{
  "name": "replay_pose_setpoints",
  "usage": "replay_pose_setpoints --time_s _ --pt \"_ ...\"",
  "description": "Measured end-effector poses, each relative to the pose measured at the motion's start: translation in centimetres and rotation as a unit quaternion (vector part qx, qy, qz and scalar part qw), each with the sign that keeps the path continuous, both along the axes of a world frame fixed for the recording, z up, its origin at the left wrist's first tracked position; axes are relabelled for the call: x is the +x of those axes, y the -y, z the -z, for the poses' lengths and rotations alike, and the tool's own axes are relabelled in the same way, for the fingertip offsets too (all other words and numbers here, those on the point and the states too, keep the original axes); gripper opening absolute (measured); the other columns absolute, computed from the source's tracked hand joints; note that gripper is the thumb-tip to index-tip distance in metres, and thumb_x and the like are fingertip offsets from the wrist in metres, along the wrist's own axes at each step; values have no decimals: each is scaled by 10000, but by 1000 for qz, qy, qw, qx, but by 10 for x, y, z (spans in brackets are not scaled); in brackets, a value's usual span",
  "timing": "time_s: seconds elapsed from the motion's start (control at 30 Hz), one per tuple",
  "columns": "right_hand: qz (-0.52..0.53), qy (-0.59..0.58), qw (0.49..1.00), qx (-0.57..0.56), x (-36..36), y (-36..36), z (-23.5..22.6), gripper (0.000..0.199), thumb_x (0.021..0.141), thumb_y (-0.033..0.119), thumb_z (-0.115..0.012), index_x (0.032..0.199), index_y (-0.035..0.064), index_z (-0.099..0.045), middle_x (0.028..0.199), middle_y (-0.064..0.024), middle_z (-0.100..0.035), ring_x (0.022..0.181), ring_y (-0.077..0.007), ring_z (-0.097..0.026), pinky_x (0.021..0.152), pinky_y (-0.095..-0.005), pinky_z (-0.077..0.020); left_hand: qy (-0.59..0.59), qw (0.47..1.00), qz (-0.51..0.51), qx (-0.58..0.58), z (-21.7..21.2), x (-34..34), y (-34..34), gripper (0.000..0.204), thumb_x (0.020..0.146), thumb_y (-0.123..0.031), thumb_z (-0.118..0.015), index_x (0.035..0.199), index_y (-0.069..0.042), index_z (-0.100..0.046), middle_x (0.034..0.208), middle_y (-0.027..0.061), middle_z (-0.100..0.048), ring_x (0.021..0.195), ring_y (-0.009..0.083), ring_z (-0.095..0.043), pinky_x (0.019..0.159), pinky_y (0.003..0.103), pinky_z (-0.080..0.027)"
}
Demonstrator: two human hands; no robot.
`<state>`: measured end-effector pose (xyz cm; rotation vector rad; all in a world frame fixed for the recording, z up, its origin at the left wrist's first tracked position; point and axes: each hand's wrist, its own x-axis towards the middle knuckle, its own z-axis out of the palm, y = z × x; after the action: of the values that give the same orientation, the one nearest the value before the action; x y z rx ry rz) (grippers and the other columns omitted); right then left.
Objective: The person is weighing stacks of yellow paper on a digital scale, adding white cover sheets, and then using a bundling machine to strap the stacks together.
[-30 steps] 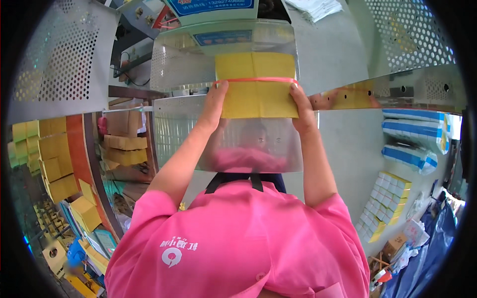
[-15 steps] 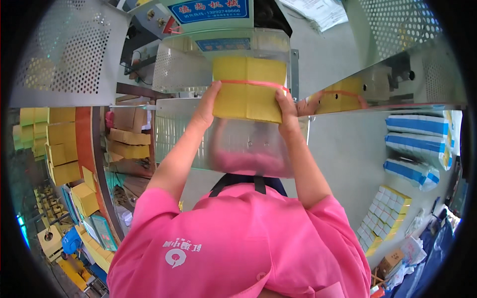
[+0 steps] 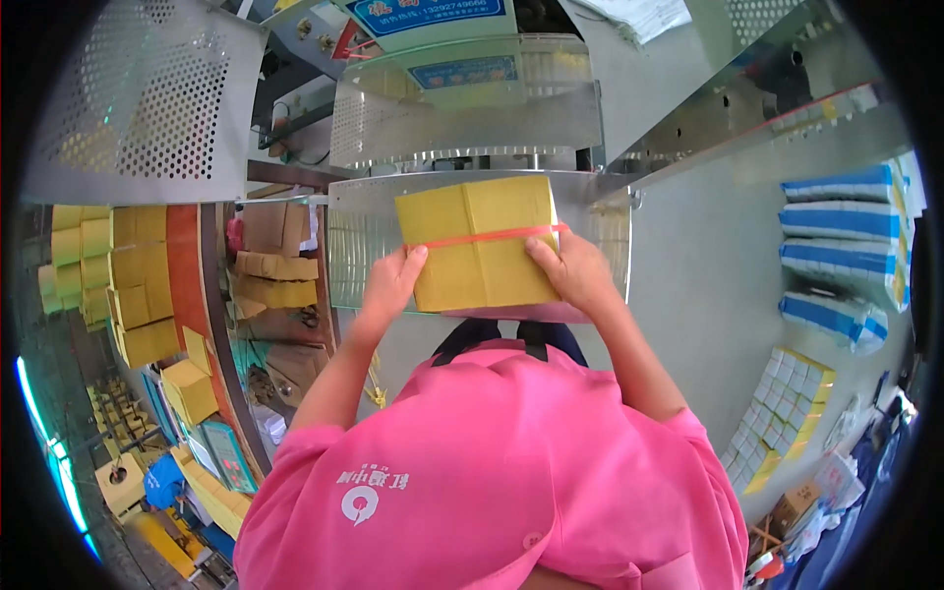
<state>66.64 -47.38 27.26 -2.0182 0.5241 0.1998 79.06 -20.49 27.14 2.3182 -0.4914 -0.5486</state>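
Note:
Between my two hands is a thick bundle of yellow paper (image 3: 482,270), bound across its middle by a reddish-pink band (image 3: 477,238). My left hand (image 3: 395,280) grips its left edge, thumb on top by the band. On the right edge, my right hand (image 3: 572,265) is closed the same way, with its thumb near the band's end. The fingers beneath are hidden. Under the bundle lies a shiny metal plate (image 3: 364,236) of the machine; whether the bundle touches it I cannot tell. A clear guard (image 3: 462,118) stands just beyond.
Perforated metal panels (image 3: 147,108) flank the machine on the left. A long metal rail (image 3: 747,128) slants off at the right. Blue-and-white wrapped packs (image 3: 841,221) and banded white-and-yellow bundles (image 3: 782,413) sit on the right. Yellow stacks (image 3: 143,265) line a rack on the left.
Both hands have drawn the yellow bundle back toward my body, away from the clear guard. It has turned slightly. The view has shifted a little too.

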Motion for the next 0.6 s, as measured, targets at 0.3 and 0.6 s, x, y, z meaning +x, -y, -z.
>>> replay_pose_setpoints --time_s 0.3,0.6 --pt "191 -14 980 53 -45 15 5 501 947 459 -493 1084 12 -673 1052 -160 -687 989 -287 -645 886 -357 -480 -244 923 -150 -255 23 11 -65 629 1023 -479 -344 1271 65 -539 1198 151 -627 1082 271 -625 931 380 -490" --pt "327 144 854 379 -9 -48 47 517 1007 378 -404 1381 34 -499 1345 -91 -548 1225 -178 -505 1021 -299 -387 -420 789 -228 -387 55 16 3 608 971 -539 -448 1321 -44 -504 1275 84 -572 1133 223 -576 930 357 -486"
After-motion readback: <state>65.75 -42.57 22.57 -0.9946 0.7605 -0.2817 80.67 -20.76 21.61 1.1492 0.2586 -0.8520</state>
